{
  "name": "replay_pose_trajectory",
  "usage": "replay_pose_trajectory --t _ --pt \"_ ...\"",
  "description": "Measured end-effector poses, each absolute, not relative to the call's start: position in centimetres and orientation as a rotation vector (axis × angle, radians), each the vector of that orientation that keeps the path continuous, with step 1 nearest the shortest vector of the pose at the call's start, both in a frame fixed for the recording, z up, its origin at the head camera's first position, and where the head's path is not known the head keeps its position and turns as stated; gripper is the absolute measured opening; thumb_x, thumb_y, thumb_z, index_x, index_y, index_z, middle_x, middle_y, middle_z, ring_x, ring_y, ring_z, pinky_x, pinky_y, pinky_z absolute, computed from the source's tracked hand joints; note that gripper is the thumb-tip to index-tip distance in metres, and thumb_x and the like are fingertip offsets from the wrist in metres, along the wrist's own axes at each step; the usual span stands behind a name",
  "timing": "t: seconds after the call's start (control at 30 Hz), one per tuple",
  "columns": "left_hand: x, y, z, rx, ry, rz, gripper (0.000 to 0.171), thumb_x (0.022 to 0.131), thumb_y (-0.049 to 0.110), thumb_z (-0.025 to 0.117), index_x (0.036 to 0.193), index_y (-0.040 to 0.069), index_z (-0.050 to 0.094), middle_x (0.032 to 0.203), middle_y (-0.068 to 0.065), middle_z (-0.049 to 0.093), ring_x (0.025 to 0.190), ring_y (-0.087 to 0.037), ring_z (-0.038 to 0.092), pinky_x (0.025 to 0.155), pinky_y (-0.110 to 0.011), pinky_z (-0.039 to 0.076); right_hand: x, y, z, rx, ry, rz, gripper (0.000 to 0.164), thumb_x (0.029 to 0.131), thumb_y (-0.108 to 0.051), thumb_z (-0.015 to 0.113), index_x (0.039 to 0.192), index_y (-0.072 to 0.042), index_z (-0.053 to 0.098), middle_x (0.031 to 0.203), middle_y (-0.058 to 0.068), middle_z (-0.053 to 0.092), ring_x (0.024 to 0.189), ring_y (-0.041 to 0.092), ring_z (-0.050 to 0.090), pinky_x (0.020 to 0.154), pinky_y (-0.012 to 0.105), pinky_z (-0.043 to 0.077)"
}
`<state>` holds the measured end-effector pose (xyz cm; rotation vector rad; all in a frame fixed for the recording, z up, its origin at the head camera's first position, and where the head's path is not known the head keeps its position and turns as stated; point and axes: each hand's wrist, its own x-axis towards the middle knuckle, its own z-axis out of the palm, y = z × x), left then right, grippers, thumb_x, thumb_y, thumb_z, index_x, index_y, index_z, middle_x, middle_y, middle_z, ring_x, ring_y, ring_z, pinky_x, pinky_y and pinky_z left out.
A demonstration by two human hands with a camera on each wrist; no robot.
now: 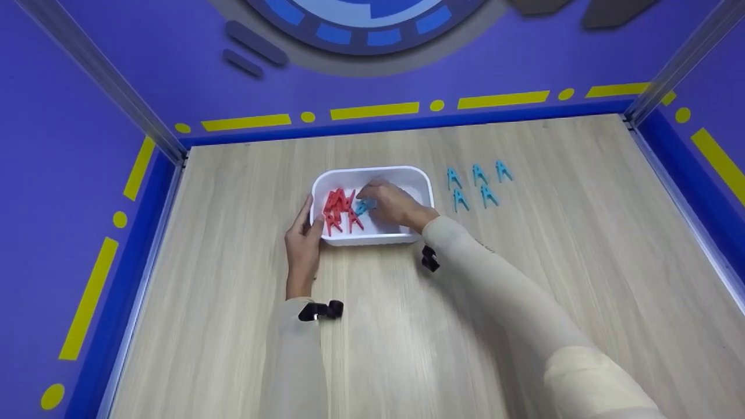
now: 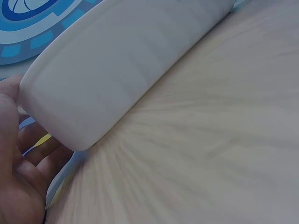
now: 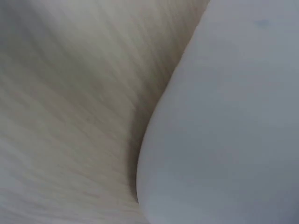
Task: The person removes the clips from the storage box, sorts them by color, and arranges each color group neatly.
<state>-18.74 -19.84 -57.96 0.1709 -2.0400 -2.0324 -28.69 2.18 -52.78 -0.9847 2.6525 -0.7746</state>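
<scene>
A white plastic tray (image 1: 378, 239) sits on the table, with several red clothespins (image 1: 333, 223) in its left part. At its left end my left hand (image 1: 302, 247) grips the wall, thumb at the rim and fingers along the outside. The left wrist view shows this hand (image 2: 23, 172) around the tray's corner (image 2: 88, 88). My right hand (image 1: 391, 202) reaches into the tray and pinches a blue clothespin (image 1: 363, 206) beside the red ones; its fingertips are partly hidden. The right wrist view holds only the tray's outer wall (image 3: 224, 130) and table, not the hand.
Several blue clothespins (image 1: 479, 174) lie in two rows on the wooden table (image 1: 384, 326), right of the tray. Blue panels (image 1: 361, 87) with yellow marks enclose the table at the back and sides.
</scene>
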Motion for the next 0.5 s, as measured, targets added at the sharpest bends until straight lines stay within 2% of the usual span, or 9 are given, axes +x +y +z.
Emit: replay_pose_trajectory --t 0.23,0.5 --pt "-18.9 -19.6 -57.8 0.171 -2.032 -2.03 0.052 0.107 0.011 0.064 0.158 0.015 0.052 0.164 0.001 0.045 0.154 -0.015 0.035 0.121 -0.023 0.034 -28.4 2.7 -52.6 -0.959 2.696 -0.74 0.036 0.093 0.012 0.07 0.127 0.002 0.075 0.124 0.017 0.067 0.122 0.03 0.062 0.109 0.037 0.052" --pt "-18.6 -19.8 -57.9 0.167 -2.063 -2.023 0.054 0.108 0.015 0.063 0.16 0.018 0.05 0.165 0.003 0.044 0.154 -0.012 0.034 0.122 -0.025 0.034 -28.0 3.5 -52.2 -0.849 2.718 -0.782 0.031 0.096 0.006 0.071 0.126 0.003 0.075 0.12 0.016 0.067 0.114 0.029 0.065 0.106 0.038 0.055"
